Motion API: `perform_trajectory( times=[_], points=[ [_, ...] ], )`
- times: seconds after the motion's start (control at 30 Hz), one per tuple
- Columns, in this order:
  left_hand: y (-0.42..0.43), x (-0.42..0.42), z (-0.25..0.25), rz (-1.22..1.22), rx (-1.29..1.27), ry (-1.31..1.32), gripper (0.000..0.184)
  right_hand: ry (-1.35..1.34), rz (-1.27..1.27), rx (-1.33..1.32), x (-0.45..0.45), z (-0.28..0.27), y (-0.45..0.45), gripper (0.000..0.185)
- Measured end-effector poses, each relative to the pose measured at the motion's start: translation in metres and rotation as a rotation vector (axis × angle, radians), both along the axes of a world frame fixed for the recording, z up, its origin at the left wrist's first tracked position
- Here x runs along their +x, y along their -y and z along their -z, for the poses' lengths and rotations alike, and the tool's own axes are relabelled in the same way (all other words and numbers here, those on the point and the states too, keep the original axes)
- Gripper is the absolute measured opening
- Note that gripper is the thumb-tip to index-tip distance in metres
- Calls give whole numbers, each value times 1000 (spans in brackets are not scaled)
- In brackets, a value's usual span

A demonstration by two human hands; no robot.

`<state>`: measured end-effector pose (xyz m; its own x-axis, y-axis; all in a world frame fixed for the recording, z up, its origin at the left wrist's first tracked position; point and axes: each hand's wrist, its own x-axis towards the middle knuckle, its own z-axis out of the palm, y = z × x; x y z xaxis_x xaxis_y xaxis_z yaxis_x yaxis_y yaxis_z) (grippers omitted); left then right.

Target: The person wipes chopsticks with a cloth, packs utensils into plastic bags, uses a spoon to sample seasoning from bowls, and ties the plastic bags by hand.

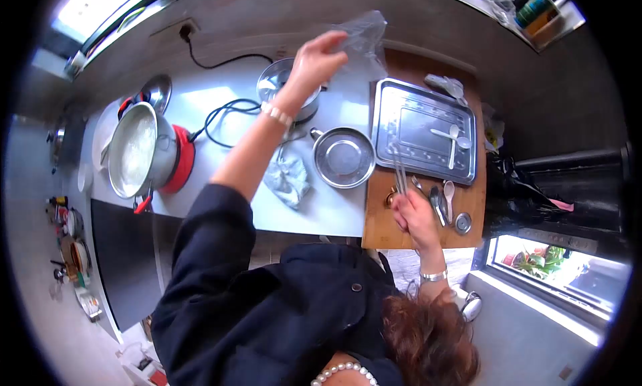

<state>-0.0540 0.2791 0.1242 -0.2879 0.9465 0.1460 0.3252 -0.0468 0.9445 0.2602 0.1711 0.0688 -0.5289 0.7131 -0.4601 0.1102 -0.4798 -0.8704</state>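
Note:
My left hand (319, 62) is raised over the back of the counter, its fingers closed on a clear plastic bag (366, 42). My right hand (418, 220) is above the wooden board, closed around a pair of thin metal prongs (399, 167); I cannot tell whether they are chopsticks or tongs. Their tips point toward a metal tray (424, 174), on which two white spoons (452, 149) lie crossed. Next to my right hand are a fork (418, 184), a pale spoon (449, 197), dark-handled utensils (438, 202) and a small round metal lid (463, 223).
A round metal pan (344, 157) stands left of the wooden board (388, 235), beside a crumpled cloth (287, 179). Behind my left forearm is another metal pot (271, 78). A large pot (142, 149) sits on a red base (180, 160) at the left, with a cord (224, 108) nearby.

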Motion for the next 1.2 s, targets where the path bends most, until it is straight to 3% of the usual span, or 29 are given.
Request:
perform_trajectory(
  times=[0.03, 0.13, 0.2, 0.3, 0.4, 0.5, 0.57, 0.63, 0.7, 0.73, 0.77, 0.87, 0.93, 0.97, 1.0, 1.07, 1.13, 1.2],
  points=[
    [-35, -8, 17, -39, 105, -202, 47, 7, 51, 21, 16, -2, 9, 21],
    [-122, -32, 53, -126, 111, -666, 53, 16, 190, 61, 49, -3, 28, 26],
    [-154, -47, 78, -179, 98, -888, 40, 44, 248, 33, 68, -1, 39, 30],
    [-148, -25, 55, -221, -299, -661, 24, 107, 338, 30, 91, 6, 51, 28],
    [-167, -19, 43, -41, -45, -420, 15, 75, 465, 52, 102, 9, 48, 21],
    [-141, 15, -32, 122, -2, -47, 16, 113, 574, 127, 96, -7, 21, 20],
    [-121, 34, -63, 181, -14, 220, 21, 124, 643, 316, 82, -17, -5, 27],
    [-103, 59, -85, 129, -48, 438, 28, -109, 696, 421, 65, -32, -33, 37],
    [-98, 70, -79, 263, -144, 600, 33, -143, 636, 598, 47, -51, -54, 51],
    [-93, 75, -71, 327, -198, 681, 36, -285, 676, 667, 34, -55, -65, 63],
    [-78, 89, -61, 242, -149, 577, 35, -279, 647, 704, 28, -58, -74, 72],
    [-42, 127, -43, 143, -214, 468, 33, -220, 760, 781, 0, -74, -90, 53],
    [-26, 130, -41, 156, -194, 301, 37, -270, 717, 540, 17, -79, -91, 35],
    [-25, 121, -36, 165, -182, 202, 38, -359, 838, 474, 21, -71, -99, 25],
    [-20, 113, -32, 172, -174, 109, 39, -547, 719, 408, 42, -62, -101, 23],
    [-16, 92, -31, 150, -277, -10, 40, -435, 833, 376, 49, -79, -93, 18],
    [-10, 86, -22, -11, 72, -333, 38, -396, 742, 413, 57, -81, -92, 16],
    [9, 107, -29, 150, 445, -174, 36, -301, 670, 472, 54, -86, -88, 16]
  ],
)
